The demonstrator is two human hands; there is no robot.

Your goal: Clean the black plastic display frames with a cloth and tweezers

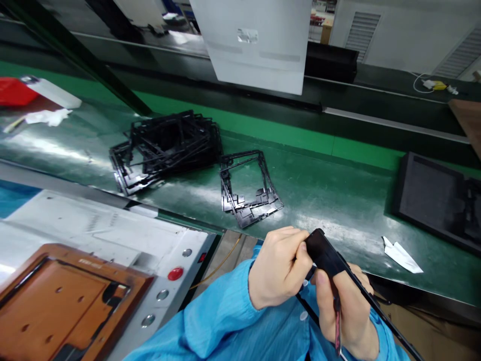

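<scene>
Close to my body, a black plastic frame (pixel 361 287) is held up at a tilt, its long edge running down to the lower right. My left hand (pixel 278 268) is closed on the frame's upper corner, thumb and finger pinching it. My right hand (pixel 347 311) is wrapped round the side of the same frame. A slim dark tool with a reddish handle (pixel 337 323) sticks out between its thumb and fingers; its kind and tip cannot be made out. Ahead on the bench lie a few thin black frames (pixel 251 216), left of which is a messy stack of similar frames (pixel 169 145).
A green bench (pixel 319 185) runs across, with a white scrap (pixel 402 256) and a black tray (pixel 432 195) at right. Lower left stands a machine with a red button (pixel 175 274) and an orange-brown fixture (pixel 67 301). A white panel (pixel 259 55) hangs ahead.
</scene>
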